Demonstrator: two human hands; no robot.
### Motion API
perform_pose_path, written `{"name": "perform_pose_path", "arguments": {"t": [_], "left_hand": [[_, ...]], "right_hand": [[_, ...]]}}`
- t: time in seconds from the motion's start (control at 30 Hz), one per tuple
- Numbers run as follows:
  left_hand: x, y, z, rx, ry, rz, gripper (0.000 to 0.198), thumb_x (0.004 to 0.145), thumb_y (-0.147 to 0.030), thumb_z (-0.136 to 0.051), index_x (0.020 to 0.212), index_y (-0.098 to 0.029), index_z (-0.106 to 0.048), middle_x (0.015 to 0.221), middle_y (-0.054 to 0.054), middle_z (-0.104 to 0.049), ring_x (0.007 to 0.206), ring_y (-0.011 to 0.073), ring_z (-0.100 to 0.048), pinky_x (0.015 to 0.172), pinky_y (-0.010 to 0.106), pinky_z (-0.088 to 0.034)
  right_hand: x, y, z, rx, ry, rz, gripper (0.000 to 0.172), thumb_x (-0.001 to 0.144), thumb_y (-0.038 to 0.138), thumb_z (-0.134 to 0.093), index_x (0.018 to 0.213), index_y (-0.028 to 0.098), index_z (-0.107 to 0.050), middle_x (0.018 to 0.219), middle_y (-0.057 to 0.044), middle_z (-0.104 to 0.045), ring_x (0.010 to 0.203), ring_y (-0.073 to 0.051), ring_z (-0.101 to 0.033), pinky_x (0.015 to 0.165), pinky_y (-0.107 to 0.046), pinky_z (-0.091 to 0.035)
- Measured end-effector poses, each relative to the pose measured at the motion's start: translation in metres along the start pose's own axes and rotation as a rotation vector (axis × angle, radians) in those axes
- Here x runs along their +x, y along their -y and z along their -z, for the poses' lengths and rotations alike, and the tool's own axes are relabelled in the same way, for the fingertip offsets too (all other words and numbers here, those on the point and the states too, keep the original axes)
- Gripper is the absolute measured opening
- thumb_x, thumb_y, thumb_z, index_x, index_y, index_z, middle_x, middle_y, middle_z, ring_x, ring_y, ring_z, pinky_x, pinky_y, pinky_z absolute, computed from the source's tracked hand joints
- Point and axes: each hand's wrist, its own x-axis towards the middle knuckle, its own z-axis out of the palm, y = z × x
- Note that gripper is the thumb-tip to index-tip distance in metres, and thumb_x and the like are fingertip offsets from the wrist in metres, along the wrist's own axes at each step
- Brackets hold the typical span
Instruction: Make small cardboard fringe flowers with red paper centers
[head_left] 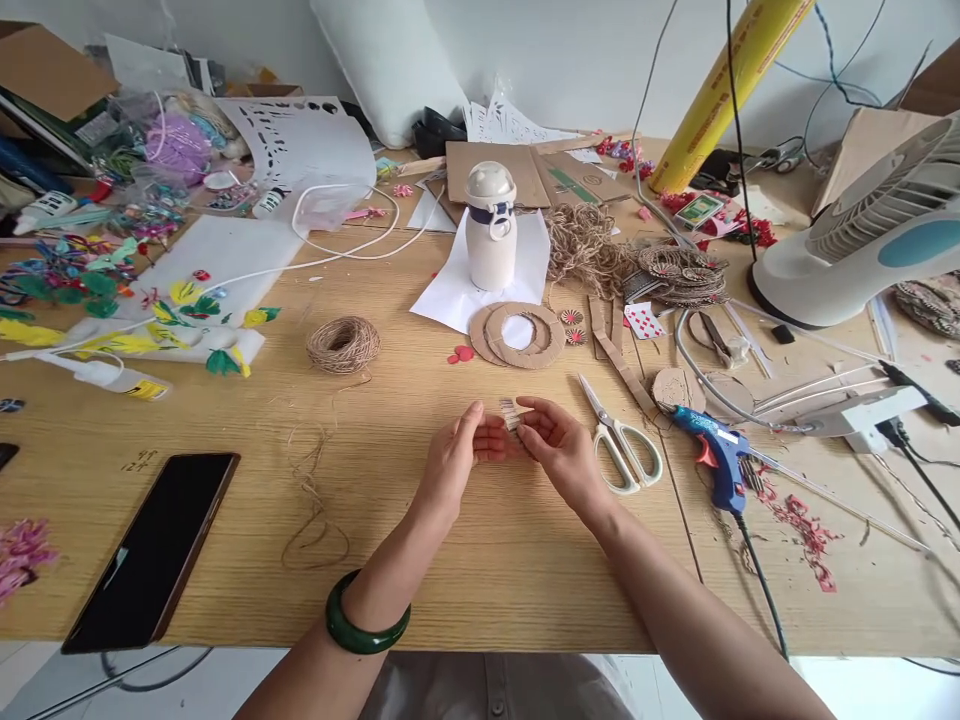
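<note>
Pinching a small corrugated strip (509, 410) between thumb and fingers of the right hand (562, 445), at 6 o'clock from the cardboard rings (553, 342), and holding the left hand (450, 455) loosely curled at 9 o'clock, thumb apart from fingers, too close to the strip to tell touching from not; likely to crush the ridges by squeezing too hard, or to drop the strip through slackening that small grip; liable to knock the scissors (610, 420) at 3 o'clock by swinging the right wrist outward; pointing the strip's far end between 11 and 12 o'clock, along a long axis apparently slanting back towards 5 o'clock
</note>
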Motion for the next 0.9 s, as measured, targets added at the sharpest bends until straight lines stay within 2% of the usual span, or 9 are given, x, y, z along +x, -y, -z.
{"name": "perform_pose_path", "arguments": {"t": [0.07, 0.2, 0.3, 0.4, 0.47, 0.57, 0.7, 0.9], "left_hand": [[0.001, -0.004, -0.003, 0.050, 0.015, 0.036, 0.048, 0.081, -0.059, -0.064, 0.082, -0.012, -0.073, 0.076, 0.008, -0.071, 0.068, 0.0174, -0.067, 0.062, 0.028, -0.055], [0.005, -0.004, -0.014, 0.053, 0.008, -0.139, 0.029, 0.074, -0.044, -0.079, 0.081, -0.016, -0.075, 0.079, 0.002, -0.071, 0.068, 0.0118, -0.063, 0.060, 0.020, -0.051], [0.008, 0.001, -0.019, -0.038, -0.001, -0.151, 0.023, 0.074, -0.038, -0.081, 0.082, -0.018, -0.077, 0.077, 0.001, -0.071, 0.065, 0.0102, -0.063, 0.062, 0.021, -0.053], [0.010, 0.006, -0.018, -0.106, -0.010, -0.145, 0.019, 0.076, -0.036, -0.080, 0.082, -0.018, -0.078, 0.077, 0.001, -0.072, 0.065, 0.0104, -0.065, 0.067, 0.023, -0.056], [0.011, 0.008, -0.015, -0.123, -0.010, -0.132, 0.018, 0.077, -0.035, -0.079, 0.084, -0.019, -0.080, 0.080, 0.002, -0.074, 0.067, 0.0111, -0.067, 0.068, 0.023, -0.058], [0.010, 0.009, -0.011, -0.119, -0.013, -0.100, 0.019, 0.077, -0.034, -0.079, 0.089, -0.019, -0.080, 0.086, 0.004, -0.076, 0.073, 0.0129, -0.069, 0.069, 0.023, -0.059], [0.008, 0.009, -0.010, -0.136, -0.023, -0.060, 0.022, 0.081, -0.036, -0.075, 0.095, -0.019, -0.080, 0.099, 0.008, -0.077, 0.089, 0.0182, -0.071, 0.071, 0.026, -0.061], [0.006, 0.011, -0.013, -0.093, -0.045, -0.087, 0.024, 0.080, -0.037, -0.075, 0.095, -0.019, -0.080, 0.100, 0.007, -0.076, 0.085, 0.0165, -0.071, 0.073, 0.026, -0.061]], "right_hand": [[-0.002, 0.005, 0.003, -0.083, 0.027, 0.048, 0.036, 0.081, 0.023, -0.069, 0.116, 0.019, -0.063, 0.085, -0.001, -0.068, 0.071, -0.013, -0.063, 0.064, -0.027, -0.053], [-0.002, 0.015, 0.010, -0.186, 0.119, 0.056, 0.034, 0.086, 0.025, -0.066, 0.119, 0.020, -0.061, 0.083, -0.001, -0.068, 0.059, -0.011, -0.058, 0.055, -0.026, -0.051], [-0.002, 0.017, 0.018, -0.020, 0.108, -0.066, 0.040, 0.084, 0.037, -0.071, 0.118, 0.018, -0.059, 0.086, -0.003, -0.070, 0.067, -0.015, -0.067, 0.059, -0.029, -0.058], [-0.003, 0.014, 0.021, 0.126, 0.099, -0.221, 0.038, 0.083, 0.044, -0.072, 0.107, 0.017, -0.060, 0.075, -0.003, -0.071, 0.063, -0.017, -0.070, 0.060, -0.031, -0.060], [-0.004, 0.009, 0.020, 0.188, 0.078, -0.264, 0.033, 0.083, 0.044, -0.073, 0.095, 0.016, -0.061, 0.068, 0.000, -0.069, 0.056, -0.014, -0.068, 0.059, -0.029, -0.059], [-0.004, 0.001, 0.015, 0.260, -0.007, -0.235, 0.030, 0.082, 0.044, -0.075, 0.086, 0.017, -0.061, 0.067, 0.002, -0.067, 0.054, -0.011, -0.065, 0.058, -0.026, -0.058], [-0.005, -0.002, 0.012, 0.222, -0.086, -0.191, 0.028, 0.082, 0.042, -0.075, 0.085, 0.017, -0.062, 0.061, 0.004, -0.062, 0.052, -0.010, -0.061, 0.056, -0.024, -0.057], [-0.008, 0.007, 0.013, 0.185, -0.140, -0.169, 0.031, 0.078, 0.041, -0.079, 0.092, 0.019, -0.063, 0.068, 0.004, -0.061, 0.057, -0.010, -0.060, 0.057, -0.023, -0.056]]}}
